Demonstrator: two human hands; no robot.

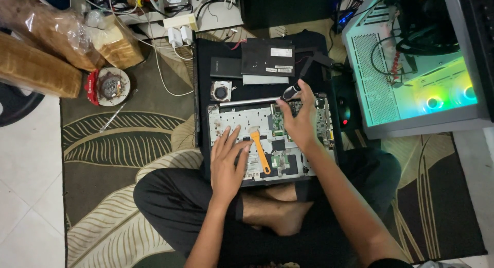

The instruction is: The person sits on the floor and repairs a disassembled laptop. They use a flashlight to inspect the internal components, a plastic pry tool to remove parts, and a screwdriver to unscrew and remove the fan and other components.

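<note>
Leaf-patterned carpet [128, 144] lay beneath an opened laptop [267, 144], where the left hand [228, 162] pressed flat, fingers spread, beside one orange brush [260, 153]. Reaching forward, the right hand [301, 118] pinched a black-handled tool [290, 91] at the board's top edge. One loose fan [221, 91] sat just beyond.

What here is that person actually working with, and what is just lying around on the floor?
In use:
opened laptop
left hand, flat on it
right hand, holding a black-handled tool
orange brush, lying on the laptop

Lying about:
small fan
black panels
round tin of parts
bagged bread
lit computer case
mouse
</note>
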